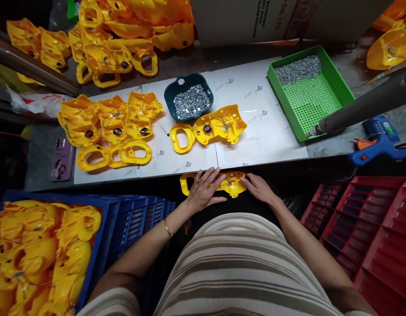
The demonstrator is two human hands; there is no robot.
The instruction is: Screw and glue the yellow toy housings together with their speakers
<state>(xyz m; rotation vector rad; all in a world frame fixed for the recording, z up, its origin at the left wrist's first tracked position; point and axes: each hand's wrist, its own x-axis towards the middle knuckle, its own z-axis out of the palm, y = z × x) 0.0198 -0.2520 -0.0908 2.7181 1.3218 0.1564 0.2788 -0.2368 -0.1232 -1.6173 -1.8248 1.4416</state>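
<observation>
A yellow plastic shell half [233, 184] with a ring handle lies at my lap, just below the table's front edge. My left hand [204, 191] rests across its middle, fingers stretched out and hiding part of it. At the shell's right end, my right hand [258, 188] grips the rim with its fingertips. On the table in front lies another yellow shell half [219, 125], its inside facing up, with wires and a round dark part in it. Behind that stands a dark green tub [168, 98] holding many small shiny metal parts.
A green basket [290, 109] with screws stands at the right, near a blue glue gun [370, 151]. Several yellow shells [117, 116] lie on the left, beside a phone [62, 160]. A blue crate [100, 228] and red crates [370, 228] flank my lap. Metal posts cross both sides.
</observation>
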